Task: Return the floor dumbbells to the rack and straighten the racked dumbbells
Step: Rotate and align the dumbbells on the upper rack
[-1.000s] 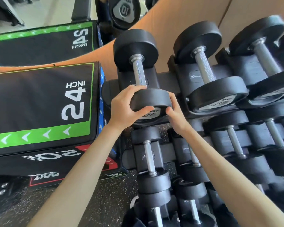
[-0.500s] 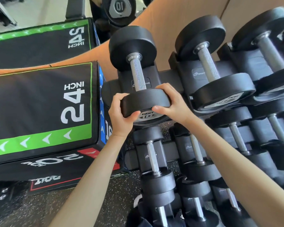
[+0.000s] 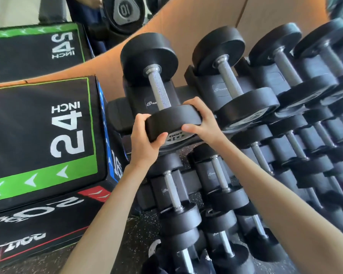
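over the last second the right grip (image 3: 202, 119) had climbed from the lower right side of the near head (image 3: 174, 121) to its upper rim. its fingers now draped over the top edge and its thumb pressed on the labelled face. the left grip (image 3: 145, 139) had slipped a little down the left edge, with its fingers curled over the rim and its thumb hooked underneath. both grips were therefore closed around that one head of the leftmost top-tier dumbbell (image 3: 158, 89), one on each side.

the dumbbell lay in the end saddle of the rack (image 3: 119, 113), on the top tier. its far head sat up by the wall and its knurled handle ran down toward the person. it had stayed in its cradle throughout. the camera had moved too, so i could not tell whether the dumbbell had turned or slid slightly.

this looked like the straightening part of the task rather than a return from the floor. the two-sided hold on the rim seemed suited to twisting or nudging the head square with the neighbouring dumbbell (image 3: 232, 84) just beside it on the right. the 24 inch plyo box (image 3: 38, 125) stood close on the left. this view could not show whether any floor dumbbells remained.
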`<state>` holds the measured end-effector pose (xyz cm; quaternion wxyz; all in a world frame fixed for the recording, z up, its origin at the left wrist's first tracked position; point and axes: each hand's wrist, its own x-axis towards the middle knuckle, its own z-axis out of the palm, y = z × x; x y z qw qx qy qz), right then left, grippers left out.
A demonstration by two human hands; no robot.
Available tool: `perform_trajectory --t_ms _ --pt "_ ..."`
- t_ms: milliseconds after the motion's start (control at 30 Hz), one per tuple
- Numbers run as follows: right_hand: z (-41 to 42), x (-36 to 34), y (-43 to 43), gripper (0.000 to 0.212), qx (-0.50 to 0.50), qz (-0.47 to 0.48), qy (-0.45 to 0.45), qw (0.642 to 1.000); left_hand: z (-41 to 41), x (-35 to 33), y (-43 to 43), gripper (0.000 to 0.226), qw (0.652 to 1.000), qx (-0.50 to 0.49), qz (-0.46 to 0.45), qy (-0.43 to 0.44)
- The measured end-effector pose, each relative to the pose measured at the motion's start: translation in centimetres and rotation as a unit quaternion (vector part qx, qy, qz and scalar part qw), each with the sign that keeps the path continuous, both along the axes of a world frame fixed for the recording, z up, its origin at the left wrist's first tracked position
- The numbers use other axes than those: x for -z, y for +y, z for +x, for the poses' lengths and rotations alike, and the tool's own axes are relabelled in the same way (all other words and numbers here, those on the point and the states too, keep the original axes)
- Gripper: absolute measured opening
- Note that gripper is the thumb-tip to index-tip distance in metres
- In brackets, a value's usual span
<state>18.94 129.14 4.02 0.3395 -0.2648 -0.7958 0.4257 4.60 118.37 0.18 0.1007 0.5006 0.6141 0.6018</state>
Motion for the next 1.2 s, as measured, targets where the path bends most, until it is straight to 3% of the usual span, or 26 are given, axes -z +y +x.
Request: perform_trajectory --t_ms 133,300,567,767,1033,1200 --pt "0.0 0.5 -0.2 0.069 0.017 -0.041 0.035 0.998 -0.2 -0.7 0.0 0.068 0.998 0.021 -0.02 0.053" --pt "-0.3 1.0 -0.5 0.075 0.038 -0.08 0.071 0.993 -0.7 -1.1 0.0 0.056 0.995 0.039 -0.025 0.09" --pt "-0.6 1.3 -0.7 0.079 0.03 -0.103 0.1 0.989 -1.3 -0.7 -0.1 0.063 0.995 0.051 -0.011 0.086" --pt "-0.6 2.4 -0.6 0.069 0.042 -0.146 0.124 0.981 -1.4 -1.7 0.4 0.057 0.985 0.054 -0.021 0.163" --pt "-0.4 1.3 -1.5 0.068 0.036 -0.128 0.078 0.988 -1.8 -1.9 -0.5 0.061 0.987 0.061 -0.054 0.135" --pt "2.7 -0.7 -3.3 0.062 0.063 -0.112 -0.027 0.991 -1.3 -3.6 -1.4 0.054 0.981 0.077 -0.095 0.149"
